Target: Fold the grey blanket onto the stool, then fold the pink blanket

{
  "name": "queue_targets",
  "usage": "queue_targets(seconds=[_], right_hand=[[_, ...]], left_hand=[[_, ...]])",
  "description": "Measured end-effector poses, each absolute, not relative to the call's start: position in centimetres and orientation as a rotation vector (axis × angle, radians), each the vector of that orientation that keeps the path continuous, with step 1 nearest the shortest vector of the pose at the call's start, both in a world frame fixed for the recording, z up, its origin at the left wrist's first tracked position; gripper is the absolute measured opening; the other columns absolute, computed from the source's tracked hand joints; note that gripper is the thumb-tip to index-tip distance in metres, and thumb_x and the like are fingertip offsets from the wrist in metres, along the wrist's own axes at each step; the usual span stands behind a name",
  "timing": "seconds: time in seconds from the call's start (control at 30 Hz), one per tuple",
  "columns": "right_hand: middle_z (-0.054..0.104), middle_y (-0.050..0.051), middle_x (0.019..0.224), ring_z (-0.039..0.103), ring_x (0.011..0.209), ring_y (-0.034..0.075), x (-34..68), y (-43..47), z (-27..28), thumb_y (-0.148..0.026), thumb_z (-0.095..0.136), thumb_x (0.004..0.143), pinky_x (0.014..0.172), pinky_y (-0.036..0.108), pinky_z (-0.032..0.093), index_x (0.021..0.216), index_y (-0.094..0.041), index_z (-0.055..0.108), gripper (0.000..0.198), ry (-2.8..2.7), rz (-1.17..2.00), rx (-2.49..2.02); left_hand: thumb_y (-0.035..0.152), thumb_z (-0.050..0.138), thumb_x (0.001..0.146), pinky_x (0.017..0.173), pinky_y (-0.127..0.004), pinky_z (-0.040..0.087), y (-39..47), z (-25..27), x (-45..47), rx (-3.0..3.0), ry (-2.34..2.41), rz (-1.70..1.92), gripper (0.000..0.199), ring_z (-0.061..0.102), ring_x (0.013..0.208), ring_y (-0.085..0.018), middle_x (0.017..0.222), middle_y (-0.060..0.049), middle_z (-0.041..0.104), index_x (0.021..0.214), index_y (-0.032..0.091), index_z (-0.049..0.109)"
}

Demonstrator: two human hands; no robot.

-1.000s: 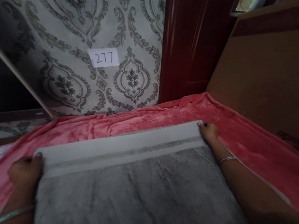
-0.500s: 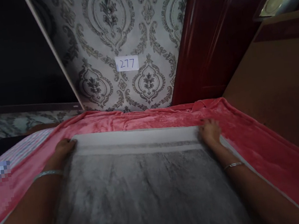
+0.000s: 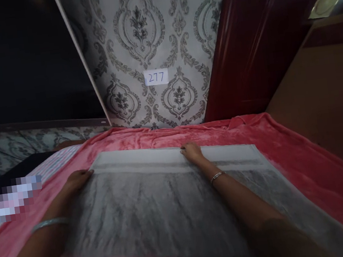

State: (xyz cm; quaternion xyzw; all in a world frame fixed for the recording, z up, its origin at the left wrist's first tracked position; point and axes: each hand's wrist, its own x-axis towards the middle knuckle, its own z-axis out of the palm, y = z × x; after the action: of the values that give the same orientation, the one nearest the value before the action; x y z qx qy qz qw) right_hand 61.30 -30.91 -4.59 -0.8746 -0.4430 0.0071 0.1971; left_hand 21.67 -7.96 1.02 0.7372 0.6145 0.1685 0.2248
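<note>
A grey towel [image 3: 144, 208] with a pale border band across its far end lies spread on a pink plush blanket [image 3: 160, 137]. At its left edge, just below the far left corner, my left hand [image 3: 79, 180] has its fingers closed together on the cloth. My right hand [image 3: 193, 152] is at the middle of the far edge, fingers bent and pinched on the pale border. My right forearm crosses over the towel and hides part of it. The far right corner of the towel lies flat, apart from both hands.
Striped cloth [image 3: 64, 155] shows past the blanket on the left, beside a pixelated patch. A dark screen [image 3: 24, 63] stands at the back left. Patterned wallpaper with a paper label [image 3: 156, 77] is behind. A dark red door frame [image 3: 237, 52] rises at the right.
My right hand has moved left from the towel's far right corner to the middle of its far edge. My left hand has slid slightly nearer along the left edge. The view has shifted left.
</note>
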Motion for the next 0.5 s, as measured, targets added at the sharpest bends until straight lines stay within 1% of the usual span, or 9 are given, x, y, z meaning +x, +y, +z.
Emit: queue_targets(seconds=[0.1, 0.17, 0.33, 0.43, 0.5], right_hand=[[0.071, 0.006, 0.113, 0.060, 0.108, 0.021, 61.7, -30.2, -4.8, -0.022, 0.063, 0.086, 0.088, 0.030, 0.044, 0.101, -0.022, 0.073, 0.018, -1.186, 0.019, -2.462], [0.072, 0.004, 0.110, 0.061, 0.104, 0.018, 61.8, -30.0, -5.2, -0.020, 0.060, 0.088, 0.086, 0.028, 0.043, 0.098, -0.022, 0.073, 0.017, -1.168, 0.008, -2.462], [0.071, 0.005, 0.112, 0.060, 0.108, 0.019, 61.7, -30.0, -6.3, -0.022, 0.056, 0.091, 0.091, 0.030, 0.042, 0.100, -0.021, 0.072, 0.019, -1.142, -0.035, -2.477], [0.072, 0.006, 0.111, 0.061, 0.106, 0.020, 61.6, -30.0, -6.1, -0.020, 0.053, 0.091, 0.090, 0.030, 0.044, 0.101, -0.021, 0.073, 0.022, -1.156, -0.025, -2.504], [0.072, 0.008, 0.113, 0.061, 0.108, 0.020, 61.2, -30.3, -5.8, -0.018, 0.052, 0.090, 0.093, 0.031, 0.044, 0.105, -0.020, 0.073, 0.026, -1.195, -0.015, -2.514]], left_hand=[[0.033, 0.058, 0.080, 0.067, -0.029, 0.048, -7.8, 0.8, 21.6, 1.993, 1.689, 0.397, 0.023, 0.065, 0.073, -0.022, 0.073, -0.008, 0.070, 0.072, 0.013, 0.066], [0.032, 0.057, 0.081, 0.068, -0.028, 0.047, -7.6, 0.5, 21.4, 1.980, 1.690, 0.388, 0.022, 0.065, 0.076, -0.022, 0.073, -0.008, 0.070, 0.071, 0.014, 0.066], [0.030, 0.058, 0.080, 0.070, -0.029, 0.047, -7.1, -0.1, 21.1, 1.955, 1.694, 0.396, 0.021, 0.064, 0.075, -0.023, 0.069, -0.006, 0.068, 0.069, 0.015, 0.065], [0.034, 0.060, 0.077, 0.069, -0.030, 0.048, -7.3, -0.2, 21.1, 1.926, 1.702, 0.423, 0.021, 0.065, 0.076, -0.024, 0.067, -0.007, 0.067, 0.066, 0.017, 0.064], [0.038, 0.063, 0.074, 0.068, -0.030, 0.048, -7.8, -0.1, 21.0, 1.904, 1.690, 0.434, 0.023, 0.066, 0.077, -0.025, 0.067, -0.007, 0.067, 0.063, 0.017, 0.064]])
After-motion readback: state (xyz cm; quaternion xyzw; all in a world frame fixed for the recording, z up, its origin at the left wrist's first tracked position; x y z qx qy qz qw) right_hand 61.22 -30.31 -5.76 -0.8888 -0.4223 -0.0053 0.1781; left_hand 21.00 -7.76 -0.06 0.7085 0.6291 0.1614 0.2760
